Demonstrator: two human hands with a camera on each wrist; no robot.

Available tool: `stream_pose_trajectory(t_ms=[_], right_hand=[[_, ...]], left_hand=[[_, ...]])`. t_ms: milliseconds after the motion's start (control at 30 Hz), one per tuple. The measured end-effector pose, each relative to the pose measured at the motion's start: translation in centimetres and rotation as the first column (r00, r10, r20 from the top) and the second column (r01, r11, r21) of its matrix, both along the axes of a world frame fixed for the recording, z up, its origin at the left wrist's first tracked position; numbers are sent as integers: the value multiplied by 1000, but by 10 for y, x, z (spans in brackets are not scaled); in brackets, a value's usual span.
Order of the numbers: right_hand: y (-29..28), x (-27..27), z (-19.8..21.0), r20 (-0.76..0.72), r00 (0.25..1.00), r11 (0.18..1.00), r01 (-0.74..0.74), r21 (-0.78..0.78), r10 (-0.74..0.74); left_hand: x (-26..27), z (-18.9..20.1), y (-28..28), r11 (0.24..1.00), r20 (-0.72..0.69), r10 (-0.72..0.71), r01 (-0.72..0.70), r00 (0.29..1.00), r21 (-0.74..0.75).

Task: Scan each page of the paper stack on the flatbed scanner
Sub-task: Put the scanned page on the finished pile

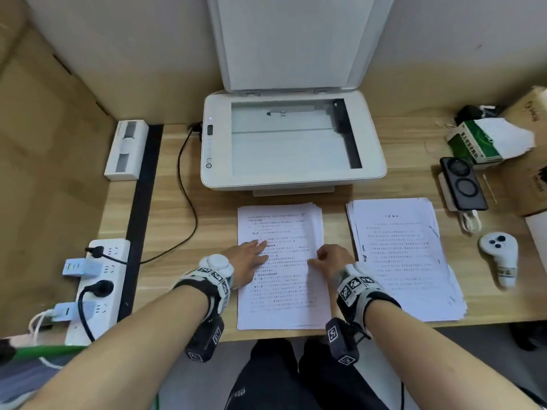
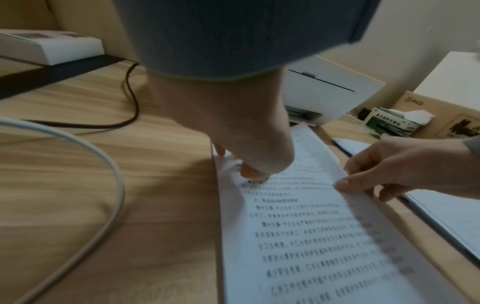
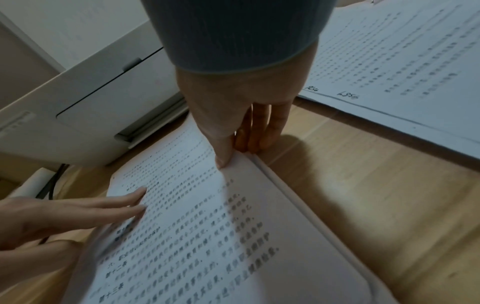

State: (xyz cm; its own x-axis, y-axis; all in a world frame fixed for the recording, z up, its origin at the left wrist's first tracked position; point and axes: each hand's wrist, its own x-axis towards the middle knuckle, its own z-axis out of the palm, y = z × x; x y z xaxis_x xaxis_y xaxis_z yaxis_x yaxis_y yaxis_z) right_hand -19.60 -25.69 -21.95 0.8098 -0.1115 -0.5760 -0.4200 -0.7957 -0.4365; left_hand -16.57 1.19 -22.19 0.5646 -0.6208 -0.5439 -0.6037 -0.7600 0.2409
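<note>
A white flatbed scanner (image 1: 293, 140) stands at the back of the desk with its lid (image 1: 293, 39) raised and its glass bare. In front of it lies a printed paper stack (image 1: 281, 291). My left hand (image 1: 251, 255) presses flat on the stack's left side with straight fingers (image 3: 124, 203). My right hand (image 1: 328, 258) pinches the right edge of the top sheet (image 3: 207, 205), thumb (image 3: 223, 158) on top and the other fingers under the edge. A second paper stack (image 1: 405, 261) lies to the right.
A white power strip (image 1: 97, 288) with plugs sits at the left, and the scanner's black cable (image 1: 189, 208) loops across the desk. At the right are a phone (image 1: 463, 184), a white controller (image 1: 500, 258), a green box (image 1: 473, 143) and a cardboard box (image 1: 529, 184).
</note>
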Motion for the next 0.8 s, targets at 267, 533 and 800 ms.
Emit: stream_pose_trajectory(t_ms=[267,533,800], right_hand=[[6,0,16,34,999,1000,-28,-10,29],[4,34,71,126,982,988,-130,-87,140],[6,98,132,297,930,964,-157,-215,218]], left_hand=[[13,21,-6,1000,-9,26,-26,1000,-17],[42,63,-8,977,133,23,6,991,-212],[80,116,-11,901,417,-99,259,904,-347]])
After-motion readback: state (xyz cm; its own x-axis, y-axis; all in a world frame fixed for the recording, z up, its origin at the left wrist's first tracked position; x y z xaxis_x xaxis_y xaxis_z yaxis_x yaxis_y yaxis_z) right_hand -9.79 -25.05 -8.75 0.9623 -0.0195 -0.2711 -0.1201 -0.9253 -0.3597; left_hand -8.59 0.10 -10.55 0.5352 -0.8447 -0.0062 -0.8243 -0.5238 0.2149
